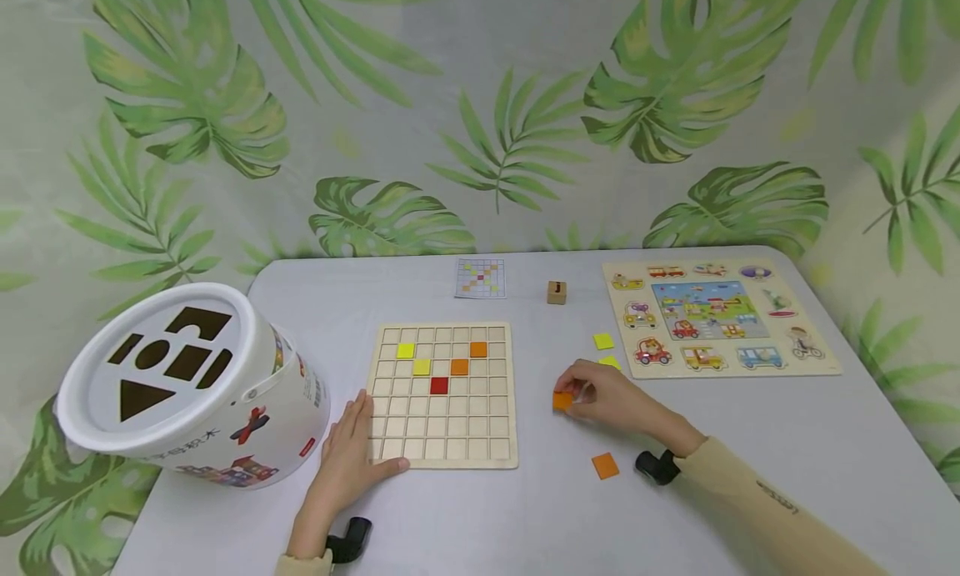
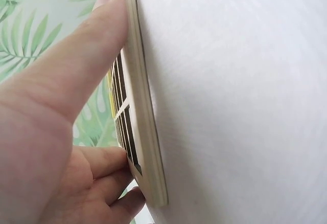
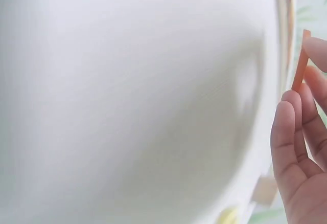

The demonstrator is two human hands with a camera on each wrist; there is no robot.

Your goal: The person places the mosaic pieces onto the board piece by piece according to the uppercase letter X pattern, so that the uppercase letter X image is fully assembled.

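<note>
A square wooden grid board (image 1: 513, 393) lies on the table, with two yellow tiles (image 1: 406, 351), a red tile (image 1: 438, 385) and two orange tiles (image 1: 460, 367) forming a V. My left hand (image 1: 341, 463) rests at the board's near left corner, fingers along the left side and thumb on the near edge. To the right of the board, my right hand (image 1: 606, 399) pinches an orange tile (image 3: 300, 66) between thumb and fingertips, held up off the table in the right wrist view. Another orange tile (image 1: 605, 466) lies loose nearer the front.
Beyond the right hand lie two loose yellow tiles (image 1: 603, 341). A pattern card (image 1: 481, 278) and a small wooden cube (image 1: 557, 292) sit at the back. A vehicle puzzle board (image 1: 622, 309) occupies the right; a white shape-sorter bucket (image 1: 292, 409) stands at the left.
</note>
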